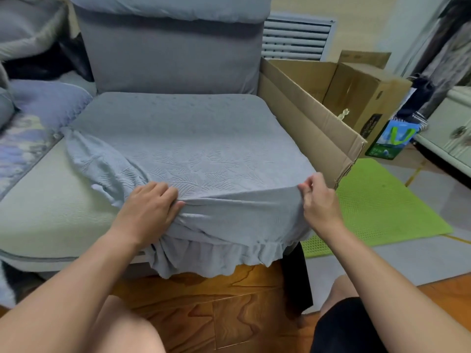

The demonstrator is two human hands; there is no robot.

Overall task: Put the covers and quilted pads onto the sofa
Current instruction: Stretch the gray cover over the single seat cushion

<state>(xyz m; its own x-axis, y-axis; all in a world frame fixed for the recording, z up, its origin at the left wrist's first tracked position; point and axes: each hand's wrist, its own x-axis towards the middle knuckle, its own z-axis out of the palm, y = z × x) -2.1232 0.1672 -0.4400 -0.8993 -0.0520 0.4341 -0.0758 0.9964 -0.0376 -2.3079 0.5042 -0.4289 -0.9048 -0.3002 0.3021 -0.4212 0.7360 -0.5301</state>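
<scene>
A grey-blue stretch cover (193, 138) with a leaf pattern and a ruffled hem lies over the right seat cushion of the sofa (168, 59). Its left side is bunched and loose over the neighbouring pale green cushion (51, 200). My left hand (150, 202) grips a fold of the cover at the cushion's front edge. My right hand (318, 197) pinches the cover at the front right corner. A quilted pad (23, 146) with a blue and cream print lies on the sofa at the far left.
A large flattened cardboard box (313, 123) leans against the sofa's right side, with another box (367, 98) behind it. A green mesh mat (382, 210) lies on the floor to the right. A white cabinet (451, 131) stands at the far right. My knees are at the bottom.
</scene>
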